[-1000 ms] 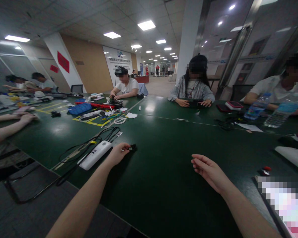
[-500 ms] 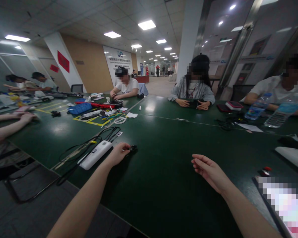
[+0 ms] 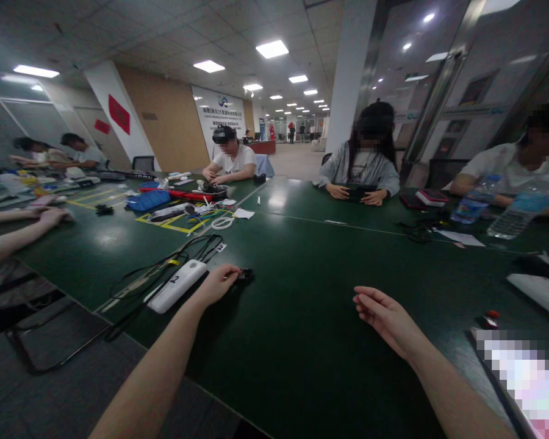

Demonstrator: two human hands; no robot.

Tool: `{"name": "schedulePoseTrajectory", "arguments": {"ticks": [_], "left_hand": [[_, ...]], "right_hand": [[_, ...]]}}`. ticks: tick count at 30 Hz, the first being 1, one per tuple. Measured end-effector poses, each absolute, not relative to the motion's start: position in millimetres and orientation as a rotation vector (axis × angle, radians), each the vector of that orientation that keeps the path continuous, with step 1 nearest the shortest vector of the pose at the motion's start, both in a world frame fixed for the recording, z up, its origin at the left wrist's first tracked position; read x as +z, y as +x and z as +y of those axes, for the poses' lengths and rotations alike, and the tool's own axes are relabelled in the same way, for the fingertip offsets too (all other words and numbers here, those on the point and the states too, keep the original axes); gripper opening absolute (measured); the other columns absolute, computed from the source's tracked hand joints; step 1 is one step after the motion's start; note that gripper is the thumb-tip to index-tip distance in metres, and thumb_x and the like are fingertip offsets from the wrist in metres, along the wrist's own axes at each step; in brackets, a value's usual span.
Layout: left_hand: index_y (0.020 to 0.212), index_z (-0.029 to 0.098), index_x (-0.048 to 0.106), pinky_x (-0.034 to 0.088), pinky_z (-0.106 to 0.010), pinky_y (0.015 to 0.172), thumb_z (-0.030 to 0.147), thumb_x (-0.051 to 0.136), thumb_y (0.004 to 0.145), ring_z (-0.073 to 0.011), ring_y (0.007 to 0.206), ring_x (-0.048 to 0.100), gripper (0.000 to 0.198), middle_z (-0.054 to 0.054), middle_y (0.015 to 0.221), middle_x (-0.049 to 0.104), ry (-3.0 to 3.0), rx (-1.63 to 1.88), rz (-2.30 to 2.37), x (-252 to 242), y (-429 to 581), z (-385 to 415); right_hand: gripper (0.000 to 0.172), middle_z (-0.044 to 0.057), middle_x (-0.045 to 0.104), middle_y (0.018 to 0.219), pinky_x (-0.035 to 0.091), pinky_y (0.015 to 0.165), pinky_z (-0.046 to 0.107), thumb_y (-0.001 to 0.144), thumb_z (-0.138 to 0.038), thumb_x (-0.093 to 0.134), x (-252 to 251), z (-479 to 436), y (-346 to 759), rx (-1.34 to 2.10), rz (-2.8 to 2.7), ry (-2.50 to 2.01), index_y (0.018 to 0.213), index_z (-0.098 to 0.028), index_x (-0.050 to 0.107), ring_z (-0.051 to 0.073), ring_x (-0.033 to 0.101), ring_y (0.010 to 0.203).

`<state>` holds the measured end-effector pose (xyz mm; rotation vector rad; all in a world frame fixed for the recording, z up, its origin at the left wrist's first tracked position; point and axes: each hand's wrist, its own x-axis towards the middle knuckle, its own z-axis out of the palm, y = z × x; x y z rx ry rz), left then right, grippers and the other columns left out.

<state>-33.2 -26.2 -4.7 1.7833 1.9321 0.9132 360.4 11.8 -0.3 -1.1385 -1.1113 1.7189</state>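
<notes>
My left hand [image 3: 218,284] rests on the dark green table [image 3: 302,341], its fingers pinched on a small black object [image 3: 246,276] lying on the surface. Just left of that hand lies a white power bank [image 3: 177,286] marked with a 2, with black cables [image 3: 165,262] running off behind it. My right hand [image 3: 387,318] hovers low over the table to the right, fingers loosely curled together and holding nothing.
Several people sit around the table, one opposite holding a dark device [image 3: 360,192]. Water bottles [image 3: 512,216] stand at the far right. A blue tray [image 3: 148,200], red tool and clutter lie at the back left. A small red-and-black item [image 3: 489,318] sits near a blurred screen.
The view has shifted down very slightly. Both hands stay in the same place and pose.
</notes>
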Motion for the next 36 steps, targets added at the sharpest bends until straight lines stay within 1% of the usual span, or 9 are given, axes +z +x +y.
{"name": "schedulePoseTrajectory", "arguments": {"ticks": [4, 6, 12, 20, 25, 36], "left_hand": [[0.093, 0.016, 0.058, 0.047, -0.032, 0.074, 0.037, 0.046, 0.072, -0.0191, 0.082, 0.058, 0.032, -0.006, 0.092, 0.062, 1.701, 0.921, 1.874, -7, -37, -26], [0.094, 0.016, 0.057, 0.046, -0.032, 0.076, 0.035, 0.050, 0.069, -0.0187, 0.084, 0.058, 0.033, -0.006, 0.094, 0.062, 1.695, 0.945, 1.820, -9, -39, -26], [0.088, 0.016, 0.058, 0.044, -0.033, 0.081, 0.027, 0.053, 0.065, -0.0175, 0.084, 0.059, 0.026, -0.004, 0.089, 0.063, 1.716, 0.989, 1.856, -15, -42, -22], [0.084, 0.017, 0.057, 0.045, -0.032, 0.078, 0.026, 0.053, 0.066, -0.0171, 0.081, 0.059, 0.021, -0.003, 0.086, 0.063, 1.753, 0.947, 1.893, -8, -40, -23], [0.084, 0.017, 0.056, 0.045, -0.031, 0.076, 0.028, 0.051, 0.068, -0.0170, 0.081, 0.058, 0.020, -0.003, 0.087, 0.061, 1.800, 0.914, 1.903, -10, -41, -24], [0.083, 0.019, 0.055, 0.043, -0.032, 0.077, 0.024, 0.046, 0.073, -0.0185, 0.083, 0.055, 0.015, -0.005, 0.089, 0.059, 1.943, 0.839, 2.002, -9, -36, -24]], "right_hand": [[0.026, 0.003, 0.060, 0.085, 0.046, 0.068, 0.029, 0.068, -0.032, 0.063, 1, 13, 360, 1.720, -1.113, -1.146, 0.093, -0.024, 0.062, 0.016, 0.054, 0.077], [0.026, 0.002, 0.060, 0.086, 0.046, 0.069, 0.030, 0.068, -0.032, 0.063, 1, 13, 360, 1.723, -1.110, -1.158, 0.093, -0.024, 0.062, 0.016, 0.054, 0.078], [0.025, 0.002, 0.059, 0.087, 0.046, 0.070, 0.030, 0.069, -0.032, 0.061, 1, 13, 360, 1.721, -1.130, -1.152, 0.093, -0.025, 0.061, 0.017, 0.053, 0.079], [0.025, 0.003, 0.059, 0.087, 0.046, 0.070, 0.031, 0.069, -0.032, 0.062, 1, 13, 359, 1.716, -1.124, -1.153, 0.093, -0.025, 0.062, 0.017, 0.054, 0.079], [0.025, 0.002, 0.059, 0.086, 0.046, 0.069, 0.030, 0.069, -0.032, 0.062, -1, 14, 360, 1.722, -1.121, -1.155, 0.093, -0.025, 0.062, 0.016, 0.054, 0.078], [0.026, 0.003, 0.060, 0.086, 0.047, 0.068, 0.029, 0.069, -0.031, 0.062, -1, 14, 360, 1.717, -1.118, -1.149, 0.093, -0.024, 0.062, 0.016, 0.054, 0.078]]}}
